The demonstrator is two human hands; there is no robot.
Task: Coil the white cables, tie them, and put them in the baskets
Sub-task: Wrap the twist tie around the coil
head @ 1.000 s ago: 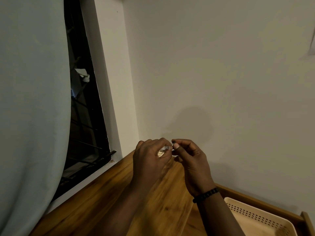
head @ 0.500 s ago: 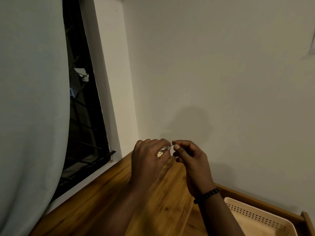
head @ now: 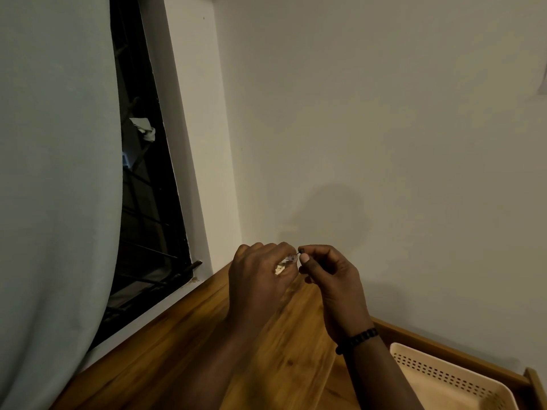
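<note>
Both hands are raised above the wooden table (head: pixel 183 359), close together near the wall. My left hand (head: pixel 260 279) is closed around a small white bundle, the coiled white cable (head: pixel 282 263), of which only a bit shows between the fingers. My right hand (head: pixel 328 273) pinches a thin dark tie (head: pixel 299 252) at its tip, right beside the left fingertips. A cream perforated basket (head: pixel 444 377) sits at the lower right, below the right forearm.
A pale curtain (head: pixel 53 173) hangs at the left over a dark barred window (head: pixel 142 202). A plain wall (head: pixel 384 128) stands right behind the hands. A wooden rim (head: pixel 444 341) borders the table beyond the basket.
The hands stay almost in place; the fingertips shift slightly as the right hand works the tie against the bundle.
</note>
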